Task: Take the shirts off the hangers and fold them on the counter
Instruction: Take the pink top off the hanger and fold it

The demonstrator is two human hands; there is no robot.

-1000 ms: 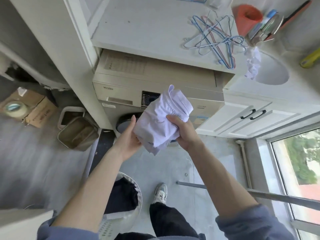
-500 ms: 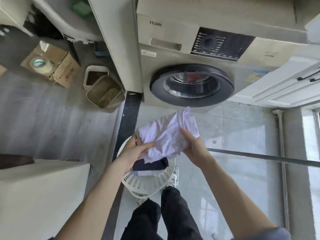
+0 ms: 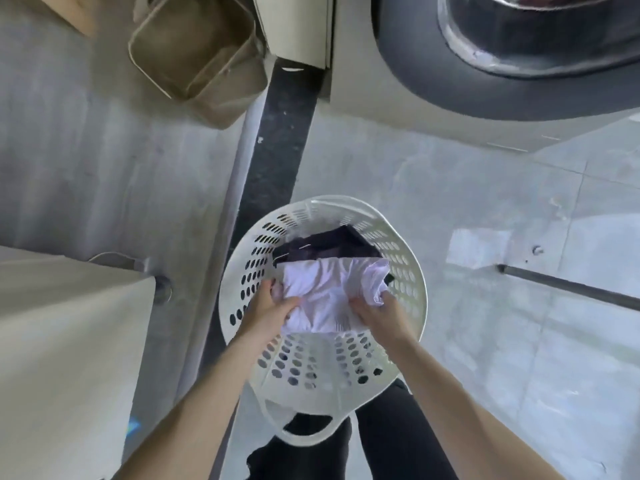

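A folded white shirt [image 3: 329,296] lies inside a round white laundry basket [image 3: 412,271] on the floor, on top of a dark folded garment [image 3: 329,247]. My left hand [image 3: 273,306] grips the shirt's left edge, thumb on top. My right hand [image 3: 381,315] grips its right edge, where the fabric bunches up. Both hands are down inside the basket. The counter and the hangers are out of view.
A washing machine [image 3: 519,81] with a round dark door stands ahead at upper right. A beige bin [image 3: 197,57] sits on the floor at upper left. A pale cabinet [image 3: 59,341] is close on the left. A grey rail [image 3: 571,285] crosses the right side.
Both hands carried the folded white shirt down from chest height in front of the washing machine into the basket, onto the dark garment. My view tilted down, so the counter left the frame.
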